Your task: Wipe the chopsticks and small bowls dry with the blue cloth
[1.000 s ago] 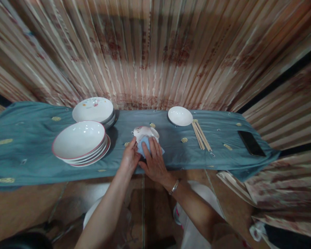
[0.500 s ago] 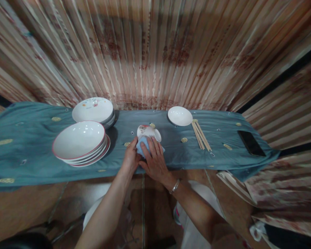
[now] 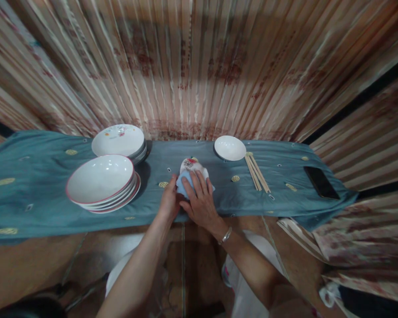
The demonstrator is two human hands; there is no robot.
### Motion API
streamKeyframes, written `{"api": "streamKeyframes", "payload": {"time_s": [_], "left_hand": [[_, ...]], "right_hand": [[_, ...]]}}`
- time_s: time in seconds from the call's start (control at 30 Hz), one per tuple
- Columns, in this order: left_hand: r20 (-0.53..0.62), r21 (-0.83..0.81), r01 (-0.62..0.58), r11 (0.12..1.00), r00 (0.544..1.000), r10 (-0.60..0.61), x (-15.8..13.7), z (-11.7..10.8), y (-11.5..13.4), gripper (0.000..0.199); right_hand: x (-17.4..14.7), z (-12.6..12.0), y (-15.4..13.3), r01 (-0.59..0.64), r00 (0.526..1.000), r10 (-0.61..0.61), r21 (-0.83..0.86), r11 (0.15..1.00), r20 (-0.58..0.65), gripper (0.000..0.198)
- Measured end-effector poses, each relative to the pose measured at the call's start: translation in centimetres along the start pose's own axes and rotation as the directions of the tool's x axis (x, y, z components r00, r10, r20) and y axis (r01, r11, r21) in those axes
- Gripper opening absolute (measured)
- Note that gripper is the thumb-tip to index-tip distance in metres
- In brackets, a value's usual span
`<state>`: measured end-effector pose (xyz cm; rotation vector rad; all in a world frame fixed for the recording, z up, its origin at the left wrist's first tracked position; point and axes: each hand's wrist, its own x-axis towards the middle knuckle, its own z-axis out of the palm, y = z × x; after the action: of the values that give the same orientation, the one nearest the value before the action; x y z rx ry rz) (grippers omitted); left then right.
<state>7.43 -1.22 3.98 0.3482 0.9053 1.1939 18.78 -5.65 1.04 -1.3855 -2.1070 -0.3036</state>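
A small white ceramic bowl with a red-and-dark printed pattern point(image 3: 189, 164) is found near the middle of the worktop, draped in patterned blue-green cloth point(image 3: 252, 205), between the two hands. Its near side is hidden by a crumpled light-blue cloth point(image 3: 184, 182) and by fingers; its opening cannot be made out, nor whether it is lifted or resting.

The left hand point(image 3: 169, 198) is set at the left edge of the light-blue cloth, thumb uppermost. Its other fingers are concealed, so how far its grip is closed cannot be told. By the right hand point(image 3: 201, 201), the light-blue cloth is pressed onto the bowl; this grip is closed over it, fingers extended and slightly parted, thumb low at the near edge.

To the left, a stack of red-rimmed white dishes point(image 3: 101, 179) is noted, its rear edge overlapping in view a stack of white floral dishes point(image 3: 119, 140), whose lower pieces are partly obscured. A black object point(image 3: 29, 309) is cut off at the lower left and cannot be identified.
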Motion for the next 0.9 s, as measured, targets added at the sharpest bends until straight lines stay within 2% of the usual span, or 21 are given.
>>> {"api": "streamKeyframes", "payload": {"time_s": [0.2, 0.47, 0.7, 0.9], "left_hand": [[-0.003, -0.025, -0.067, 0.997, 0.998, 0.067, 0.3, 0.1, -0.6, 0.018], [0.124, -0.036, -0.108, 0.993, 0.986, 0.112, 0.0, 0.7, -1.1, 0.023], [0.145, -0.027, -0.117, 0.993, 0.982, 0.120, 0.1, 0.7, -1.1, 0.010], [0.233, 0.036, -0.170, 0.985, 0.960, 0.157, -0.2, 0.5, -0.9, 0.011]], "right_hand": [[0.4, -0.3, 0.4, -0.020, 1.000, 0.020, 0.004, 1.000, -0.019, 0.057], [1.3, -1.0, 0.9, -0.053, 0.998, 0.054, 0.008, 0.999, -0.035, 0.056], [1.7, -1.3, 1.0, -0.076, 0.996, 0.076, 0.008, 0.997, -0.049, 0.053], [2.0, -1.6, 1.2, -0.106, 0.994, 0.107, 0.028, 0.994, -0.018, 0.055]]}}
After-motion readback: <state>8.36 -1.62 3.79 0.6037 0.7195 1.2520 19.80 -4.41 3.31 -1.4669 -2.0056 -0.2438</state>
